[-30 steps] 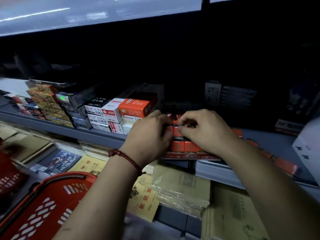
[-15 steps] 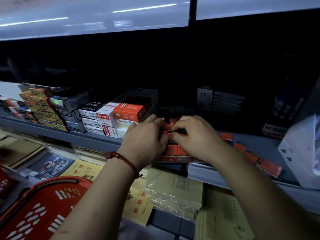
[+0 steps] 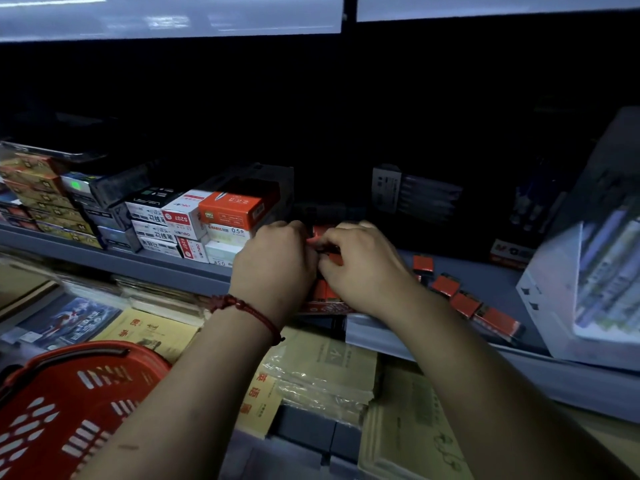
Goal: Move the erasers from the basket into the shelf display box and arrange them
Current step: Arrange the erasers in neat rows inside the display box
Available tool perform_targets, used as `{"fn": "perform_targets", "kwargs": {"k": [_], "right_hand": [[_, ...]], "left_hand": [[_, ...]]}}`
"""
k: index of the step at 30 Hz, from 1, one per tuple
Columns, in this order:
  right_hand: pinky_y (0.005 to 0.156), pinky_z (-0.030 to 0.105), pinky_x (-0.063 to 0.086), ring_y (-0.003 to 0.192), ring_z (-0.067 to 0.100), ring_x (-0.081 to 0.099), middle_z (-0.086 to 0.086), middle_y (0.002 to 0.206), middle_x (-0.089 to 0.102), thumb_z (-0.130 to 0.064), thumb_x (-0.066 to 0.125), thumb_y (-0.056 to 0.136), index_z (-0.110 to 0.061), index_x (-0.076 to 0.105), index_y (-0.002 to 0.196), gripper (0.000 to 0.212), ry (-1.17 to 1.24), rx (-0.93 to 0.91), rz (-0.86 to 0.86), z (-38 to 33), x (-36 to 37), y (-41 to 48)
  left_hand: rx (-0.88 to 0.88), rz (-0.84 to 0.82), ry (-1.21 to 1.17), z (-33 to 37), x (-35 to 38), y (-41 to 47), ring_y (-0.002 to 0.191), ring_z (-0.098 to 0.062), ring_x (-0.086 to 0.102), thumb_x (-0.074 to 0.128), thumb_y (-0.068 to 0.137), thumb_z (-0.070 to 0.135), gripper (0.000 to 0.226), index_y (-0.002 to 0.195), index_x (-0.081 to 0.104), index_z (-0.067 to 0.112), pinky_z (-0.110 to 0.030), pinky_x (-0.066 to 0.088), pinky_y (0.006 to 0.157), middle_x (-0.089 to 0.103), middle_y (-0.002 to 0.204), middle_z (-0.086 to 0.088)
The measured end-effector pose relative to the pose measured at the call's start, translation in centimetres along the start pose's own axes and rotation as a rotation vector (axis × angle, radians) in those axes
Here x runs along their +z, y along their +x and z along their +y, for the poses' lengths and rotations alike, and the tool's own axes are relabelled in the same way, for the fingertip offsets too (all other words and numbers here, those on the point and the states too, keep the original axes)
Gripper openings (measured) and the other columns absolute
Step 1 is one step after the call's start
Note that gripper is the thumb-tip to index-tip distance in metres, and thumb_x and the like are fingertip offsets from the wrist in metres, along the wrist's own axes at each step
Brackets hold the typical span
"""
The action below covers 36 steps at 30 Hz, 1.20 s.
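Observation:
My left hand point(image 3: 275, 268) and my right hand point(image 3: 363, 266) meet over the red shelf display box point(image 3: 327, 307) at the shelf's front edge. Both hands pinch one orange-red eraser point(image 3: 320, 241) between their fingertips above the box. More orange erasers point(image 3: 323, 289) stand in rows inside the box, mostly hidden by my hands. Several loose orange erasers point(image 3: 446, 284) lie in a line on the grey shelf to the right of my right wrist. The red basket point(image 3: 65, 410) sits at the lower left; its inside is out of sight.
Stacked stationery boxes point(image 3: 194, 223) stand on the shelf left of the display box. A large white box point(image 3: 588, 289) leans at the right. Yellow exercise books point(image 3: 322, 372) and other books lie on the lower level below my arms. The shelf's back is dark.
The view has shifted a little to the left. My hands stay together over the display box, fingers still working at the same eraser.

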State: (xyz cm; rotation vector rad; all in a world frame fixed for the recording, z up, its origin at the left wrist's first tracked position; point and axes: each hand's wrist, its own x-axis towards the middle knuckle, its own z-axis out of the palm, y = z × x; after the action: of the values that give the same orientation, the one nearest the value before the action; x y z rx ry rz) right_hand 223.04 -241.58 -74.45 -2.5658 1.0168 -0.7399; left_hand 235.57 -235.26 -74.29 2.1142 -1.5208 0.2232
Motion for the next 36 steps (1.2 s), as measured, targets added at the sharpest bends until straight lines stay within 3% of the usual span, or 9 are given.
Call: {"fn": "perform_targets", "kwargs": {"k": [6, 12, 15, 17, 19, 23, 30, 33, 36], "right_hand": [[0.087, 0.028, 0.049, 0.103, 0.015, 0.059, -0.003, 0.106, 0.069, -0.025, 0.062, 0.090, -0.028, 0.073, 0.113, 0.026, 0.088, 0.052, 0.037, 0.0, -0.3, -0.2], [0.056, 0.006, 0.039, 0.071, 0.000, 0.058, -0.003, 0.115, 0.071, -0.018, 0.061, 0.095, -0.029, 0.074, 0.115, 0.026, 0.181, 0.108, 0.086, 0.3, -0.6, -0.5], [0.055, 0.004, 0.035, 0.068, -0.002, 0.055, -0.007, 0.106, 0.072, -0.014, 0.062, 0.095, -0.029, 0.075, 0.112, 0.026, 0.200, 0.102, 0.074, 0.3, -0.5, -0.5], [0.052, 0.005, 0.037, 0.062, -0.002, 0.057, -0.015, 0.087, 0.068, -0.011, 0.062, 0.094, -0.028, 0.076, 0.107, 0.026, 0.275, 0.104, 0.077, 0.3, -0.9, -0.4], [0.054, 0.004, 0.038, 0.059, -0.005, 0.057, -0.020, 0.071, 0.063, -0.009, 0.065, 0.091, -0.027, 0.078, 0.097, 0.024, 0.343, 0.106, 0.130, 0.7, -1.9, -0.3], [0.060, 0.002, 0.036, 0.062, -0.012, 0.054, -0.023, 0.071, 0.059, -0.012, 0.068, 0.088, -0.025, 0.076, 0.099, 0.018, 0.293, 0.148, 0.191, 2.5, -4.7, -1.3], [0.081, 0.017, 0.045, 0.091, 0.004, 0.055, -0.009, 0.109, 0.057, -0.018, 0.071, 0.089, -0.026, 0.067, 0.116, 0.029, -0.003, 0.240, 0.068, 5.2, -8.4, -6.8], [0.092, 0.028, 0.045, 0.108, 0.017, 0.051, -0.001, 0.119, 0.050, -0.025, 0.070, 0.089, -0.021, 0.061, 0.125, 0.037, -0.233, 0.312, -0.117, 5.3, -9.9, -8.8], [0.094, 0.038, 0.046, 0.108, 0.025, 0.049, 0.007, 0.118, 0.047, -0.035, 0.064, 0.092, -0.017, 0.059, 0.121, 0.034, -0.369, 0.373, -0.226, 4.8, -10.5, -10.0]], "left_hand": [[-0.094, -0.025, -0.094, -0.3, -0.4, -0.5, 0.094, -0.025, 0.066, 0.062, 0.090, 0.040, 0.017, 0.102, 0.068, 0.029, -0.041, 0.056, 0.077, 0.072, 0.098, 0.002], [-0.151, -0.038, -0.155, -0.5, -0.5, -0.8, 0.102, -0.024, 0.066, 0.060, 0.092, 0.032, 0.023, 0.114, 0.070, 0.031, -0.038, 0.055, 0.081, 0.072, 0.110, 0.003], [-0.105, -0.041, -0.139, -0.5, -0.3, -0.8, 0.103, -0.022, 0.065, 0.058, 0.093, 0.033, 0.025, 0.115, 0.072, 0.031, -0.041, 0.056, 0.082, 0.070, 0.113, 0.004], [-0.063, 0.002, -0.133, -0.7, -0.2, -0.9, 0.098, -0.021, 0.066, 0.059, 0.092, 0.034, 0.024, 0.111, 0.074, 0.031, -0.041, 0.056, 0.079, 0.070, 0.107, 0.005], [-0.001, 0.078, -0.087, -0.8, -0.3, -1.0, 0.092, -0.023, 0.066, 0.058, 0.092, 0.038, 0.022, 0.105, 0.074, 0.030, -0.040, 0.056, 0.073, 0.068, 0.099, 0.004], [0.117, 0.091, 0.106, -0.5, -0.3, -0.9, 0.084, -0.028, 0.064, 0.053, 0.095, 0.046, 0.030, 0.095, 0.075, 0.026, -0.032, 0.048, 0.060, 0.062, 0.090, 0.002], [0.279, 0.179, -0.001, 1.0, -0.5, -0.8, 0.086, -0.034, 0.060, 0.052, 0.093, 0.039, 0.032, 0.096, 0.075, 0.017, -0.043, 0.052, 0.071, 0.065, 0.091, -0.006], [0.494, 0.008, -0.097, 4.6, -0.4, -1.9, 0.097, -0.027, 0.059, 0.054, 0.089, 0.049, 0.037, 0.112, 0.071, 0.025, -0.042, 0.048, 0.085, 0.066, 0.104, 0.001], [0.601, -0.208, 0.081, 6.9, 0.7, -2.6, 0.121, -0.021, 0.048, 0.045, 0.087, 0.063, 0.061, 0.139, 0.052, 0.031, -0.040, 0.034, 0.100, 0.056, 0.135, 0.009]]}}
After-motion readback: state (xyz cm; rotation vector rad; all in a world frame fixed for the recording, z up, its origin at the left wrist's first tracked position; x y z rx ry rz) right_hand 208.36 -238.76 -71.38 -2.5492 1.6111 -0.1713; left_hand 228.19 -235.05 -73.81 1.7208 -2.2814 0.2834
